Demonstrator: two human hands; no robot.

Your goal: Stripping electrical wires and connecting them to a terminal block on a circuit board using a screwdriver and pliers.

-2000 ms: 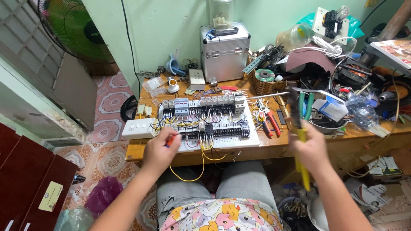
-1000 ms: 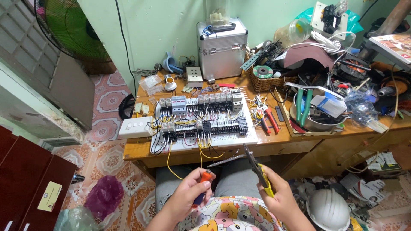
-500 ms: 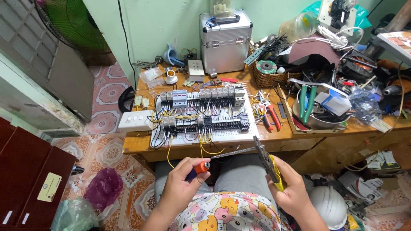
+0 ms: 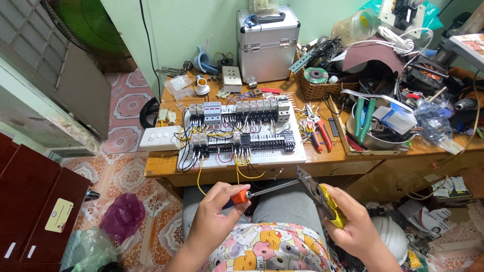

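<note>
Left hand (image 4: 214,214) is wrapped around a screwdriver (image 4: 257,192) at its orange-collared handle, shaft pointing right over the lap. Right hand (image 4: 355,226) is clenched on the yellow handles of a crimping/stripping tool (image 4: 320,195), jaws up-left, screwdriver tip meeting them. Both sit below the desk edge (image 4: 327,168), in front of the wired DIN-rail panel (image 4: 239,133). Both tools look rigid and light; the steel shaft is likely slippery, so the handles are the place to hold. Panel wires look soft and snag-prone.

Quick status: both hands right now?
Left hand: closed on an orange-collared screwdriver.
Right hand: closed on yellow-handled crimping pliers.
</note>
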